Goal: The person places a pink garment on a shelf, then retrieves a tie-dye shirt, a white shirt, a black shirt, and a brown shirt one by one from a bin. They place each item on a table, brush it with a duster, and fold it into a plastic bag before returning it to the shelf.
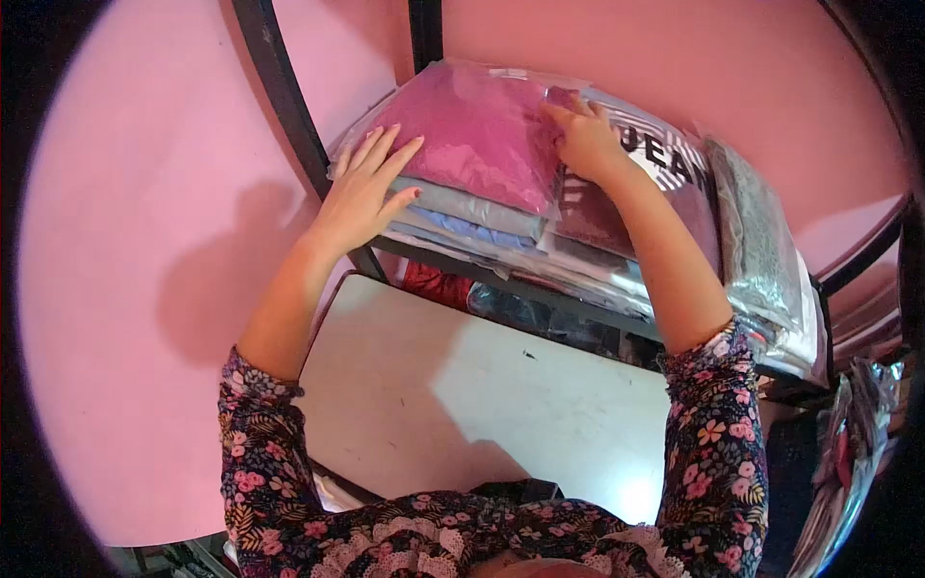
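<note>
- The pink packet (472, 130) lies at the shelf's (511, 286) left end, atop a grey packet (472, 205), set back from the front edge.
- Its long axis runs roughly along that edge, from one hand to the other.
- The left hand (358, 196) rests unclenched, fingers spread, over its left side; it grips nothing.
- The right hand (590, 144), fingers bent, is at its right side, beside the JEAN packet (670, 156); I cannot tell whether it pinches plastic.
- Neither hand is clearly nearer.
</note>
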Demonstrator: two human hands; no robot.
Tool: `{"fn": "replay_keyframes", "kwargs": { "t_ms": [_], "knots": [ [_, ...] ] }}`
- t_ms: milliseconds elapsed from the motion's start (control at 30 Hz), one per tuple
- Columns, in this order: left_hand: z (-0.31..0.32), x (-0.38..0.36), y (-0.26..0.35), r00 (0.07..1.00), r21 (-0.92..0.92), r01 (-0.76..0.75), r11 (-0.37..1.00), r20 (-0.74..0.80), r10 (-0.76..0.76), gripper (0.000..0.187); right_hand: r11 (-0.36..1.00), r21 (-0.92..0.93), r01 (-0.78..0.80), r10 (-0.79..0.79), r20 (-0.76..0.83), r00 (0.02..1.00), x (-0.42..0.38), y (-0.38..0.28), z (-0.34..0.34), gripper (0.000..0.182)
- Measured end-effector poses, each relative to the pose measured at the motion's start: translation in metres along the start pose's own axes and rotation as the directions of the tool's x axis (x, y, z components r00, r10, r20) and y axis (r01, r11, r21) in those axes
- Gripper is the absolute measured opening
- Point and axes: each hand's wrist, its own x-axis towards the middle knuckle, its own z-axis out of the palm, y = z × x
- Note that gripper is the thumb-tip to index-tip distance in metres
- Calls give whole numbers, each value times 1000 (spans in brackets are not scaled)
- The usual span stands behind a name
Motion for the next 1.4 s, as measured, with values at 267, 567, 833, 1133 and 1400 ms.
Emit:
{"fn": "replay_keyframes", "kwargs": {
  "t_ms": [267, 567, 833, 1133, 1400],
  "knots": [
    [15, -120, 77, 955, -273, 224, 936, 254, -154, 58, 944, 312, 107, 44, -441, 897, -174, 36, -74, 38],
    [109, -324, 212, 584, -227, 659, 717, 755, -298, 69, 803, 290, -521, 520, 87, 850, -504, 115, 30, 36],
    [136, -385, 300, 601, 40, 680, 733, 543, -587, 76, 842, -71, -535, 538, 169, 826, -652, 74, 61, 49],
    [127, -393, 349, 527, 56, 785, 616, 462, -714, 71, 899, -39, -436, 438, 132, 890, -662, 87, 70, 51],
    [65, -470, 434, 578, -146, 779, 610, 546, -607, 68, 915, -137, -379, 400, 205, 893, -668, 104, 84, 54]
  ]
}}
